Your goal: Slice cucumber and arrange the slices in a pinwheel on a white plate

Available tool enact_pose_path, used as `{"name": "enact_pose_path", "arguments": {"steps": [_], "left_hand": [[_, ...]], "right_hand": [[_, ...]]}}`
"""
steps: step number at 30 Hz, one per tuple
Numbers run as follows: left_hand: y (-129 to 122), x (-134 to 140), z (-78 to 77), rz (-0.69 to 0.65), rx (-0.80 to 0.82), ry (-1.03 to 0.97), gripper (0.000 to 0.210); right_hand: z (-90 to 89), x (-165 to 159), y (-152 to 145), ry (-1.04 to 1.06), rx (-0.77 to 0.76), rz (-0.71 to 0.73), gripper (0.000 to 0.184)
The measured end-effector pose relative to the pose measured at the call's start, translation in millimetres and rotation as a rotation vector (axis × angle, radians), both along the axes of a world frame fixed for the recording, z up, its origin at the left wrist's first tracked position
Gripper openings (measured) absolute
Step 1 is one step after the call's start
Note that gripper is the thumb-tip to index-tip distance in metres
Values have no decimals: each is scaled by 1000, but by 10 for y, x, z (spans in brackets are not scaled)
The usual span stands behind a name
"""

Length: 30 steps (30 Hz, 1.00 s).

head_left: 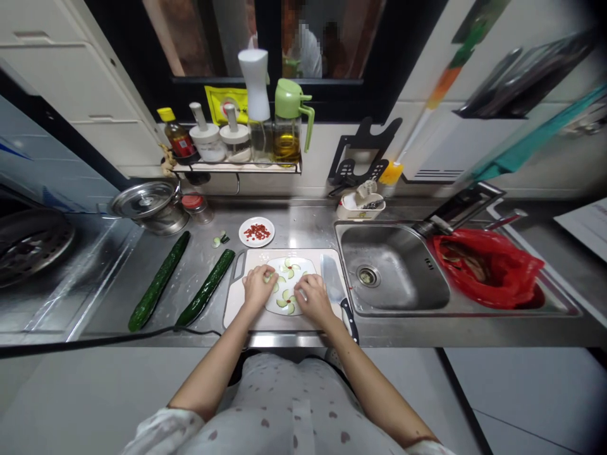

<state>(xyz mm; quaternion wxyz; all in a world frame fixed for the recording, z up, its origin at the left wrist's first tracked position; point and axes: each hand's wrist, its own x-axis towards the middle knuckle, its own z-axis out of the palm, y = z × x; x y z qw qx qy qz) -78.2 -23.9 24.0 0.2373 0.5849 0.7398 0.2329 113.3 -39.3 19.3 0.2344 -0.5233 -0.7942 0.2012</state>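
A white plate [271, 306] rests on a pale cutting board [237, 309] in front of me. Thin cucumber slices [286, 308] lie on it in flower-like groups, with small red bits at the centres of some. At the plate's left side my left hand [257, 287] is closed, a green-edged cucumber slice [269, 276] at its fingertips. My right hand [313, 300] hovers at the right rim, thumb and fingers pinched together; what they hold is hidden. A knife [332, 281] with a dark handle lies along the board's right side.
Two cucumbers [159, 281] lie on the steel counter at left, near cucumber scraps [219, 240]. Behind the board stands a small dish [243, 240] of red pieces. A sink [396, 265] and a red plastic bag [497, 272] are at right. Bottles fill a wall rack [237, 168].
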Motion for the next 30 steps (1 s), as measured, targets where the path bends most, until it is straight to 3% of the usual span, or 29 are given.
{"name": "enact_pose_path", "arguments": {"steps": [5, 16, 23, 30], "left_hand": [[391, -177, 22, 220, 91, -60, 20], [1067, -246, -98, 333, -29, 24, 22], [1326, -242, -150, 251, -55, 152, 27], [1430, -313, -172, 132, -63, 232, 28]], "right_hand": [[67, 49, -20, 99, 13, -47, 14], [62, 77, -52, 117, 18, -72, 16], [67, 105, -39, 170, 47, -91, 15], [57, 136, -48, 169, 37, -113, 15]]}}
